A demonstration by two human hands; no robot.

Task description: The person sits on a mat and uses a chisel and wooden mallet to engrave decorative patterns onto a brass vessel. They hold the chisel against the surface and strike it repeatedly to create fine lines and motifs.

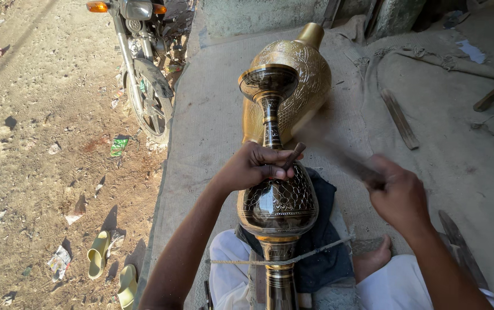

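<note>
A tall dark engraved brass vase (277,201) lies along my lap, its flared mouth pointing away from me. My left hand (255,166) rests on the vase's belly and pinches a small chisel (293,155) against the metal. My right hand (399,195) grips a hammer (339,152), which is blurred by motion just right of the chisel. Behind the vase's mouth lies a larger golden engraved vase (304,74) on its side.
A dark cloth (327,241) pads the vase on my lap, and a cord (316,252) crosses it. Sticks (399,117) lie on the sackcloth mat (212,115). A motorcycle (144,63) stands at the mat's left edge; sandals (100,255) lie on the littered dirt.
</note>
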